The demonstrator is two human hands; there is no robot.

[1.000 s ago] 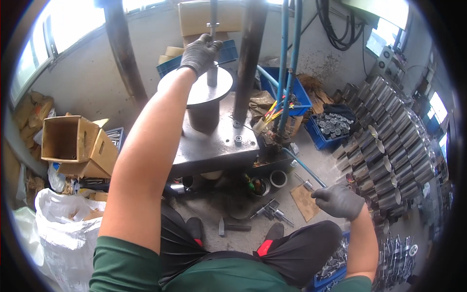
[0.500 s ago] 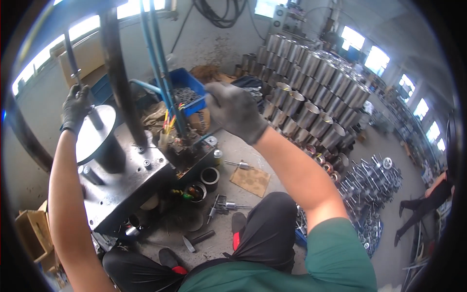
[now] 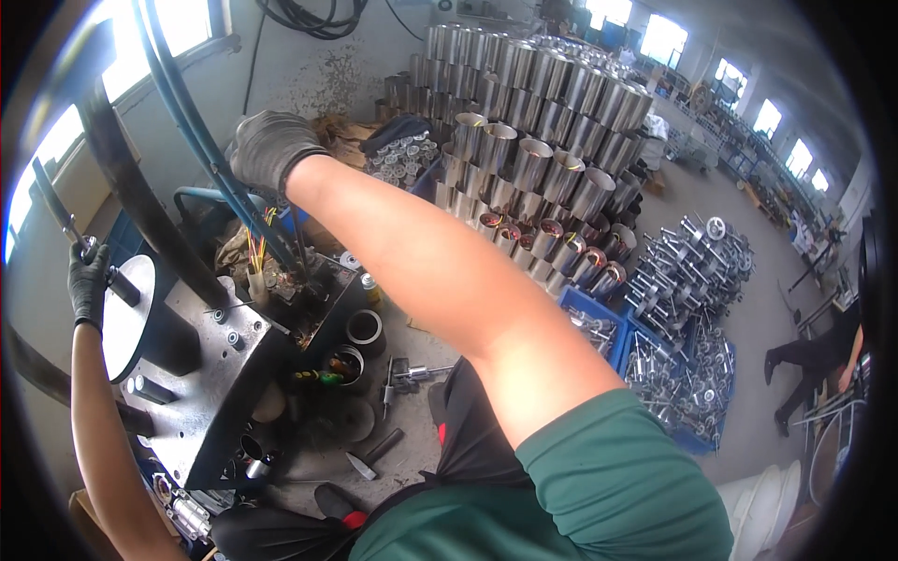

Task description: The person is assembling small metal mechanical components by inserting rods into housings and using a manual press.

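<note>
Your right hand (image 3: 273,154) has swung up and across since the earliest frame, from beside your right knee to just in front of the blue pipes (image 3: 178,112), and your view has turned rightward. You have its fingers clenched; I cannot tell whether they close on anything. Your left hand (image 3: 87,285) has stayed high, its fingers curled around a shiny metal fitting (image 3: 89,248) at the lower end of the slanting rod (image 3: 52,198).

Just beside that grip, a grey stub (image 3: 123,286) stands on the pale round plate (image 3: 131,327). Beneath, a dark cylinder (image 3: 176,341) carries the plate toward the back edge of your steel bed (image 3: 187,425). Small round fittings (image 3: 236,341) sit near the bed's right front corner.

On the floor (image 3: 412,341), off the bed's front edge, you have a hammer (image 3: 385,444) and dark pots (image 3: 365,327). Well to your right rise stacked steel tubes (image 3: 533,159), with heaped metal shafts (image 3: 687,271) nearer you.
</note>
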